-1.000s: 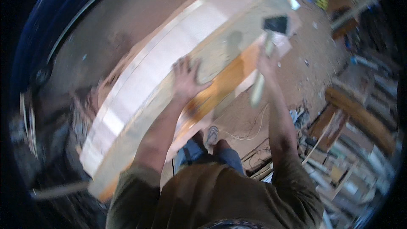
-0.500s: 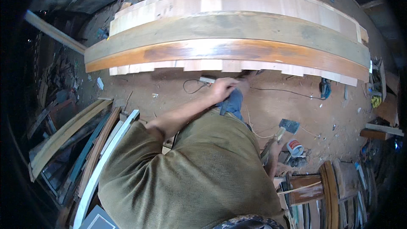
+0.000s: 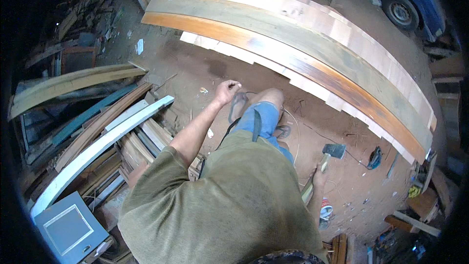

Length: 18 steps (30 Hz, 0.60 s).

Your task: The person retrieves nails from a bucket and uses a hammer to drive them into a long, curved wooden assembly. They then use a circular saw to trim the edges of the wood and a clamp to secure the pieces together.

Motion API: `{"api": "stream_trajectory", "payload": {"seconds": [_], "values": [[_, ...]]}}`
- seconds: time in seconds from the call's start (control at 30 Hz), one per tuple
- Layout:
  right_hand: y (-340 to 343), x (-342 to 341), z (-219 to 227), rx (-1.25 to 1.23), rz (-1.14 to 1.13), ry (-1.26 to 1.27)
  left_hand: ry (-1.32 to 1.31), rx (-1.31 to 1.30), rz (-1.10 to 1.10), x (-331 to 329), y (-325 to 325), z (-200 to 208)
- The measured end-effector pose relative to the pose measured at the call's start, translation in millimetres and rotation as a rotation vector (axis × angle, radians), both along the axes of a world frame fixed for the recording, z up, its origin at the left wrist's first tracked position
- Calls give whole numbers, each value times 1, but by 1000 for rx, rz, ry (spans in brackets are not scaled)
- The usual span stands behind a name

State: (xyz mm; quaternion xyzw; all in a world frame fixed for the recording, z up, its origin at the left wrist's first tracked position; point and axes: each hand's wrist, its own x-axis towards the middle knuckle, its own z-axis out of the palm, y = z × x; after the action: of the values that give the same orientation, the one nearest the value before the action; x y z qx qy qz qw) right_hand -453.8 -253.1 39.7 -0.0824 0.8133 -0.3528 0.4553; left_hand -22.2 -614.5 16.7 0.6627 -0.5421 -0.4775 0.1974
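Observation:
My right hand [image 3: 320, 178] grips the pale wooden handle of a hatchet [image 3: 335, 150], whose broad dark grey head points forward above the dirt floor. My left hand [image 3: 228, 91] is raised in front of my left knee with its fingers curled in. Whatever lies in those fingers, if anything, is too small or hidden to make out. Beyond both hands stretches a long wooden workpiece [image 3: 293, 61]: a greyish board and a shiny orange-brown board run along it, with pale short slats showing past both long sides. Neither hand touches it.
Stacked boards and a white curved plank [image 3: 110, 151] lie at my left, beside a grey-blue panel [image 3: 73, 227]. A red and white can [image 3: 326, 209] stands by my right forearm. A blue power tool [image 3: 374, 158] with a cable lies at right. A blue vehicle [image 3: 408, 5] stands far right.
My view has turned left, so the workpiece now slants down to the right. My left hand has moved back toward me, away from the workpiece. The hatchet stays in my right hand.

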Motion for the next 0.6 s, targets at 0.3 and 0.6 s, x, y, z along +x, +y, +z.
{"api": "stream_trajectory", "payload": {"seconds": [0.3, 0.6], "values": [[-200, 136, 48, 72, 268, 130, 71, -231, 520, 197, -165, -88], [-406, 319, 96, 143, 497, 5, 306, -81, 574, 317, -334, -122]]}}
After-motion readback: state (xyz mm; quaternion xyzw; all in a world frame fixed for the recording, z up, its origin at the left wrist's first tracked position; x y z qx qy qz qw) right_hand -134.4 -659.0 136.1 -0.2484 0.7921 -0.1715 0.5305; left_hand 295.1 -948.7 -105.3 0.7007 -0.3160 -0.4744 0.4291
